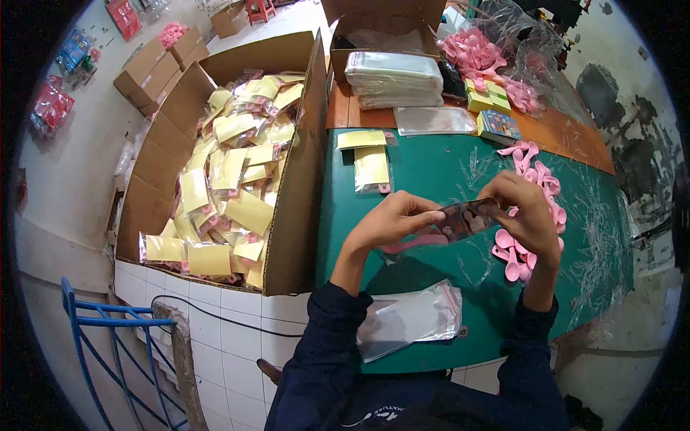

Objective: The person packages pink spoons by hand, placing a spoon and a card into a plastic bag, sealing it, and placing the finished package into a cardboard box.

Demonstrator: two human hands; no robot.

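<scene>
Between my two hands a clear plastic bag (pixel 430 231) is stretched out above the green tabletop. My left hand (pixel 397 221) is closed on its left end, thumb and fingers pinched together. A dark printed card (pixel 466 218) shows at the bag, and my right hand (pixel 519 208) is closed on the card's right end. Along the bag's lower edge lies a pink spoon (pixel 417 243). Close to my right hand, loose pink spoons (pixel 512 260) are spread over the table. A stack of flat clear bags (pixel 415 320) rests by the table's front edge.
Left of the table stands a large cardboard box (pixel 291 208) full of packets with yellow cards (pixel 233 169). Two such packets (pixel 371 164) lie on the table. Farther back are stacked bags (pixel 394 79), small card boxes (pixel 497 126) and a spoon heap (pixel 471 52). A blue metal rack (pixel 108 307) stands lower left.
</scene>
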